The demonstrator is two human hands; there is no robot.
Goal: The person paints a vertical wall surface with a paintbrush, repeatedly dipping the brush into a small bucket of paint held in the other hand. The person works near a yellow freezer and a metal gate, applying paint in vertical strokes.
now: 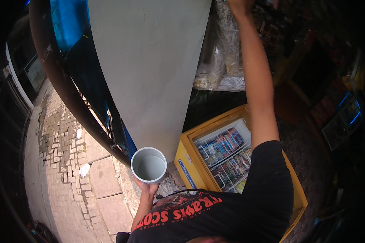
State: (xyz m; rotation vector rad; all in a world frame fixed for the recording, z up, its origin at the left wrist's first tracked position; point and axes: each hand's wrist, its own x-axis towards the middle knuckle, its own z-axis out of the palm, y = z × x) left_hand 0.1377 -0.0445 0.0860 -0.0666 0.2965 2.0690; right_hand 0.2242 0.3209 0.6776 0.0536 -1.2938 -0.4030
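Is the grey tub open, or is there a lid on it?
Open. The grey tub, held in the person's left hand, has no lid across its round rim, and its grey inside shows.

Bright pavement (105,178) left, deep shadow right, fisheye-bent edges, black corners

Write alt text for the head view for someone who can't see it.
The left hand holds a round, open-topped grey container; the right hand, partly cut off, extends to the top edge. Ahead rises a grey panel, with a yellow chest freezer of colourful packets at right and brick paving at left.
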